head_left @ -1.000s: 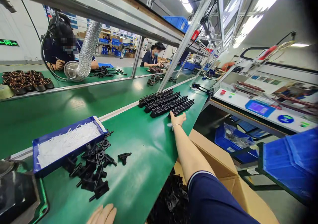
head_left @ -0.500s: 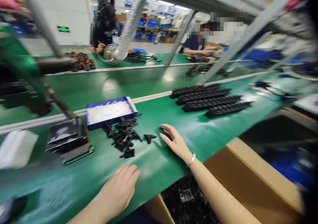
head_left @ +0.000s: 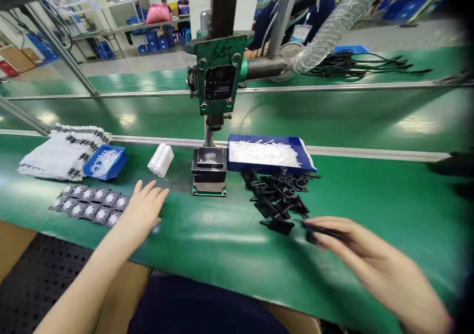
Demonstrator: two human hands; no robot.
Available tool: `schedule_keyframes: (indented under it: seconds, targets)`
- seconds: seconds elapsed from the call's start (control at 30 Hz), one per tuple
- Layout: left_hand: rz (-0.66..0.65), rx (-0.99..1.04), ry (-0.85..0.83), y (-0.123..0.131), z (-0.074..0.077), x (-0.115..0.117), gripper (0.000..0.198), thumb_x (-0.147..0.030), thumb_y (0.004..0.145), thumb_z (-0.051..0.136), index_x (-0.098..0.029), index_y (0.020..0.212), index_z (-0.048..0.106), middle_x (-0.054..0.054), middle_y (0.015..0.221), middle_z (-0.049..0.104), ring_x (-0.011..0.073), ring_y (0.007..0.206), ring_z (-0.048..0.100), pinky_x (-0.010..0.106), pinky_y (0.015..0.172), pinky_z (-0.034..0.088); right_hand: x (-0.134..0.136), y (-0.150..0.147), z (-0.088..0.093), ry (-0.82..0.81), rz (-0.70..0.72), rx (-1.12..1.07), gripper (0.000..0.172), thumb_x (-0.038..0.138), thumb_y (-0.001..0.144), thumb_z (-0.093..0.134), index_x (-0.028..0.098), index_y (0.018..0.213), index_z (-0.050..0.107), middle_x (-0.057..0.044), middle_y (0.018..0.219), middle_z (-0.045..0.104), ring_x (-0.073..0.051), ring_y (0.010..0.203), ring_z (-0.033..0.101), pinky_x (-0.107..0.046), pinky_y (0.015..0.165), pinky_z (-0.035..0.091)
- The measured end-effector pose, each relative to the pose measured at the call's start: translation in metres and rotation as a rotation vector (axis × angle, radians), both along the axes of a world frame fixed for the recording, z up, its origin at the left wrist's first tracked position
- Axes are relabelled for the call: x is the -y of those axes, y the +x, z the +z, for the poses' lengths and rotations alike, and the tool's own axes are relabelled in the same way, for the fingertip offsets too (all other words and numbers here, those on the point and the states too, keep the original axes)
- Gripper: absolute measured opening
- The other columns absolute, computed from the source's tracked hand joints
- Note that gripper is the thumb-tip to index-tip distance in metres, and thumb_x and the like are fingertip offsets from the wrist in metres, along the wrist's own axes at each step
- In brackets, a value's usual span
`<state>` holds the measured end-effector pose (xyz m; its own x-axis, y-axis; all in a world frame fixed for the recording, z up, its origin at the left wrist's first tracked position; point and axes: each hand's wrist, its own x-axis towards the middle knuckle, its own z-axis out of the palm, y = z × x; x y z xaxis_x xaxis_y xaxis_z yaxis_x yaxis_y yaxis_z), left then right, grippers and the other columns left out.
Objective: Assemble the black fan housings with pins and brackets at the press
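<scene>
My right hand [head_left: 355,247] pinches a small black plastic part [head_left: 322,232] between thumb and fingers, slightly blurred. Just left of it lies a loose pile of similar black parts [head_left: 277,195] on the green bench. My left hand [head_left: 146,208] is open, fingers spread and holding nothing, at the right end of two rows of dark square parts with white round centres [head_left: 89,203]. Beyond its fingertips stands a white block [head_left: 161,160]. Between the hands, a bench press [head_left: 222,74] rises over a black block-shaped fixture [head_left: 209,168].
Behind the black pile sits a blue tray [head_left: 237,166] of thin white pieces. At left are a smaller blue bin [head_left: 120,166] with white pieces and a stack of white sheets [head_left: 55,153]. A silver duct [head_left: 333,25] and black cables [head_left: 351,64] are beyond; a person sits opposite.
The view has swung left, bringing the press to the middle. My right hand has picked up the single black part beside the pile. My left hand has moved left, its fingers now spread.
</scene>
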<state>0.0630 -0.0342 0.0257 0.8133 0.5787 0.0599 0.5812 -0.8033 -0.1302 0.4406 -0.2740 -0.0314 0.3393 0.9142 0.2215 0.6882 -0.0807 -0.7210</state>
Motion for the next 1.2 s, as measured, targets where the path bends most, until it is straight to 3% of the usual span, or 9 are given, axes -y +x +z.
schedule_keyframes:
  seconds: [0.1, 0.17, 0.3, 0.43, 0.6, 0.73, 0.87, 1.0, 1.2]
  targets:
    - [-0.046, -0.011, -0.108, -0.022, -0.006, -0.017, 0.036, -0.009, 0.086, 0.053, -0.013, 0.121, 0.06, 0.015, 0.11, 0.072, 0.0298, 0.102, 0.07, 0.058, 0.106, 0.043, -0.038, -0.047, 0.01, -0.26, 0.314, -0.351, 0.027, 0.048, 0.094, 0.055, 0.024, 0.102, 0.064, -0.003, 0.078, 0.071, -0.017, 0.06, 0.067, -0.029, 0.058, 0.058]
    - [-0.079, 0.058, -0.169, -0.018, -0.012, -0.015, 0.034, -0.019, 0.092, 0.051, -0.016, 0.125, 0.058, 0.013, 0.111, 0.072, 0.0273, 0.1, 0.071, 0.051, 0.103, 0.048, -0.061, -0.072, 0.002, -0.283, 0.384, -0.356, 0.022, 0.042, 0.094, 0.056, 0.022, 0.101, 0.063, 0.001, 0.07, 0.067, -0.014, 0.052, 0.06, -0.026, 0.052, 0.053]
    - [-0.127, 0.285, -0.338, 0.014, -0.031, 0.009, 0.045, -0.036, 0.094, 0.056, -0.02, 0.135, 0.052, 0.012, 0.125, 0.067, 0.0265, 0.113, 0.066, 0.043, 0.098, 0.054, -0.081, -0.093, -0.02, -0.18, 0.286, -0.219, 0.02, 0.032, 0.091, 0.061, 0.021, 0.108, 0.062, -0.002, 0.085, 0.064, -0.014, 0.063, 0.059, -0.03, 0.065, 0.054]
    - [-0.071, 0.53, -0.684, 0.047, -0.059, 0.041, 0.053, -0.033, 0.089, 0.065, -0.025, 0.138, 0.046, 0.009, 0.127, 0.066, 0.0232, 0.118, 0.063, 0.042, 0.103, 0.052, -0.075, -0.098, -0.022, -0.062, 0.281, -0.174, 0.02, 0.031, 0.095, 0.057, 0.021, 0.112, 0.061, -0.01, 0.111, 0.06, -0.013, 0.071, 0.059, -0.031, 0.069, 0.055]
    - [0.036, 0.777, -1.06, 0.063, -0.081, 0.064, 0.06, -0.028, 0.084, 0.073, -0.026, 0.136, 0.044, 0.006, 0.118, 0.067, 0.0209, 0.113, 0.066, 0.04, 0.101, 0.053, -0.068, -0.108, -0.029, 0.002, 0.326, -0.085, 0.019, 0.027, 0.089, 0.067, 0.022, 0.106, 0.062, -0.011, 0.118, 0.057, -0.022, 0.11, 0.059, -0.039, 0.091, 0.053]
    - [0.035, 0.791, -1.084, 0.063, -0.084, 0.066, 0.06, -0.028, 0.082, 0.075, -0.026, 0.134, 0.045, 0.008, 0.117, 0.067, 0.0231, 0.115, 0.065, 0.042, 0.101, 0.052, -0.071, -0.109, -0.03, 0.044, 0.268, -0.058, 0.01, 0.024, 0.089, 0.067, 0.021, 0.097, 0.063, -0.011, 0.114, 0.058, -0.024, 0.112, 0.058, -0.042, 0.093, 0.052]
    - [0.009, 0.786, -1.04, 0.062, -0.088, 0.064, 0.063, -0.027, 0.081, 0.077, -0.026, 0.134, 0.044, 0.007, 0.116, 0.067, 0.0229, 0.113, 0.065, 0.042, 0.1, 0.052, -0.077, -0.109, -0.005, 0.117, 0.188, -0.036, 0.011, 0.024, 0.087, 0.07, 0.023, 0.094, 0.062, -0.009, 0.114, 0.06, -0.025, 0.112, 0.056, -0.046, 0.097, 0.048]
    - [-0.009, 0.809, -1.03, 0.061, -0.091, 0.064, 0.062, -0.027, 0.082, 0.076, -0.028, 0.135, 0.043, 0.005, 0.114, 0.067, 0.0216, 0.107, 0.066, 0.039, 0.095, 0.054, -0.088, -0.121, 0.017, 0.19, 0.377, -0.075, 0.015, 0.023, 0.088, 0.07, 0.023, 0.099, 0.06, -0.008, 0.112, 0.063, -0.023, 0.112, 0.057, -0.043, 0.096, 0.05]
    - [-0.034, 0.837, -1.003, 0.061, -0.093, 0.065, 0.058, -0.027, 0.084, 0.073, -0.03, 0.134, 0.043, 0.007, 0.128, 0.061, 0.0224, 0.113, 0.064, 0.038, 0.096, 0.055, -0.1, -0.133, 0.012, 0.2, 0.469, -0.036, 0.014, 0.025, 0.091, 0.066, 0.022, 0.102, 0.059, -0.008, 0.109, 0.064, -0.022, 0.112, 0.056, -0.043, 0.097, 0.05]
